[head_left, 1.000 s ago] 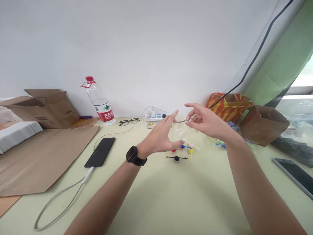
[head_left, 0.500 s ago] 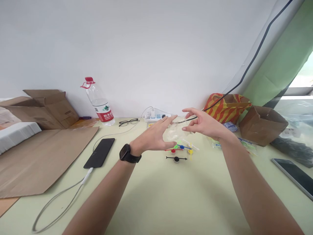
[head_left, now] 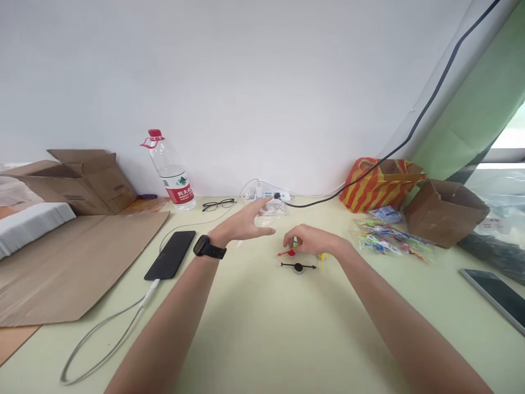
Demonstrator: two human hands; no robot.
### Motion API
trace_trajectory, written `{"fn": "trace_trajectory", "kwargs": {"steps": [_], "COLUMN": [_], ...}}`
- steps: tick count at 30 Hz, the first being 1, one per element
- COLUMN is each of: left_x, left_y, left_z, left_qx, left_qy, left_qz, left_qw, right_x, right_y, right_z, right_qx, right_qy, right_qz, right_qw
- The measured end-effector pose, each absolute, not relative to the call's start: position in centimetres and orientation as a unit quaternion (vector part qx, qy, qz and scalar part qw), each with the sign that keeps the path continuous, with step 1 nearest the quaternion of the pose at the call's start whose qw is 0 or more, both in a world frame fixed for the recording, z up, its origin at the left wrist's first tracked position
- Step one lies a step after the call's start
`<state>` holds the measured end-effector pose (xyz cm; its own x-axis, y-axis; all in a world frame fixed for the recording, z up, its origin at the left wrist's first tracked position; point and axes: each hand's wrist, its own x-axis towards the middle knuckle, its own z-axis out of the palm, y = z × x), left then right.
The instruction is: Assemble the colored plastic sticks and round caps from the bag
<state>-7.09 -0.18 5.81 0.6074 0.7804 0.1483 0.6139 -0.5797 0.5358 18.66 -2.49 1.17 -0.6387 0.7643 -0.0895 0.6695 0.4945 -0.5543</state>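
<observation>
My left hand (head_left: 248, 221), with a black watch (head_left: 209, 247) on its wrist, is held over the table, thumb and fingers spread. Nothing is in it. Just behind it, clear plastic film (head_left: 268, 210) lies crumpled by the power strip. My right hand (head_left: 311, 239) hovers low over a small group of arrow spinners, its fingers bent downward and apart. Below its fingertips lies a red spinner (head_left: 291, 253), and a bit of green shows between the fingers. A yellow spinner (head_left: 322, 257) is partly covered by this hand. Nearer to me lies a black spinner (head_left: 298, 267).
Bagged colourful spinners (head_left: 389, 241) lie at right, before a striped bag (head_left: 369, 186) and a brown paper bag (head_left: 445, 210). A phone (head_left: 170, 255) on a cable, glasses (head_left: 218, 204), a bottle (head_left: 180, 191), a power strip (head_left: 266, 191) and cardboard (head_left: 82, 262) are also there.
My right hand has come down and toward me from beside the clear plastic to the spinners. My left hand has drawn slightly left, and the plastic now lies farther back by the power strip.
</observation>
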Motion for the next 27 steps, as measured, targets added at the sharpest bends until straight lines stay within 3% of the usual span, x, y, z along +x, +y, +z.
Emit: {"fn": "trace_trajectory", "kwargs": {"steps": [9, 17, 20, 23, 27], "left_x": [-7.0, -6.5, -6.1, -5.8, -5.4], "left_y": [0.1, -0.7, -0.8, -0.8, -0.9], "left_z": [5.4, 6.3, 6.3, 6.2, 6.0], "left_qx": [0.857, 0.827, 0.813, 0.795, 0.772], "left_qy": [0.388, 0.352, 0.311, 0.277, 0.253], "left_qz": [0.194, 0.188, 0.177, 0.168, 0.168], "left_qw": [0.278, 0.395, 0.459, 0.512, 0.558], "right_x": [20.2, 23.6, 24.3, 23.8, 22.2], "right_y": [-1.8, -1.8, -2.4, -3.1, -4.1], "right_z": [1.3, 4.9, 6.4, 7.3, 7.8], "right_qx": [-0.455, -0.433, -0.415, -0.398, -0.383], "right_qy": [-0.839, -0.685, -0.623, -0.601, -0.645], "right_qz": [0.263, 0.268, 0.263, 0.27, 0.283], "right_qw": [0.143, 0.521, 0.608, 0.638, 0.597]}}
